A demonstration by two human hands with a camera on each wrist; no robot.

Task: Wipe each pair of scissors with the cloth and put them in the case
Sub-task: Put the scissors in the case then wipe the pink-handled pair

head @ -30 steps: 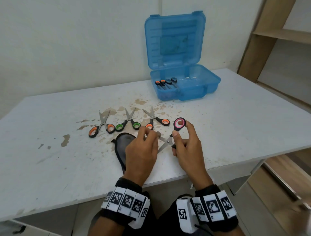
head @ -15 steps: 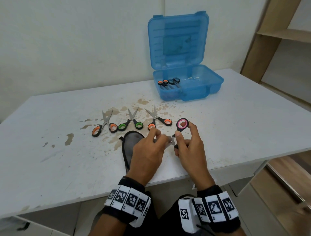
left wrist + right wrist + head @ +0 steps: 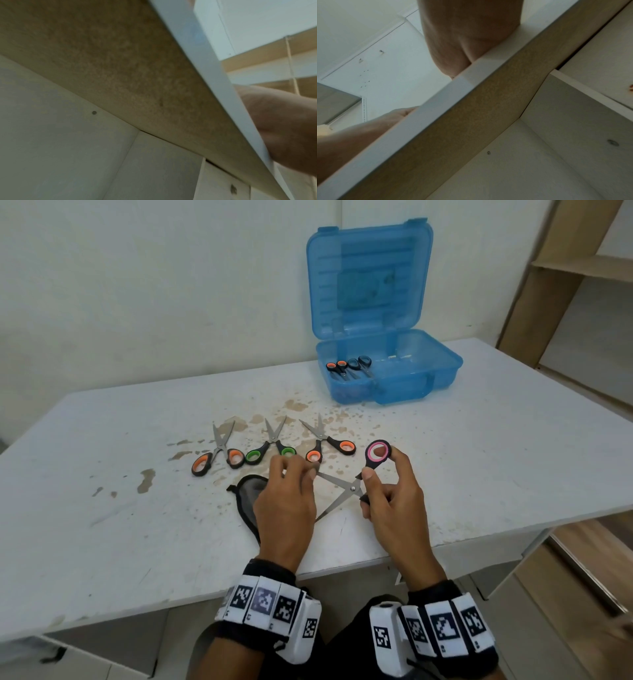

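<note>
Now, right hand (image 3: 394, 501): fingers curled, gripping pink-ringed scissors (image 3: 346, 491), blades splayed.
Left hand (image 3: 286, 501): fingertips pinching one steel blade tip.
Cloth (image 3: 248, 496): dark, flat.

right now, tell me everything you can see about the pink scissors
The pink scissors have black plastic handles with a pink-lined ring and bright metal blades joined by a small pivot screw. They are spread open and held above the white table. The right hand pinches the pink ring, its other fingers curled round the lower handle. The left hand covers the upper blade's tip; its grip there is hidden.
</note>
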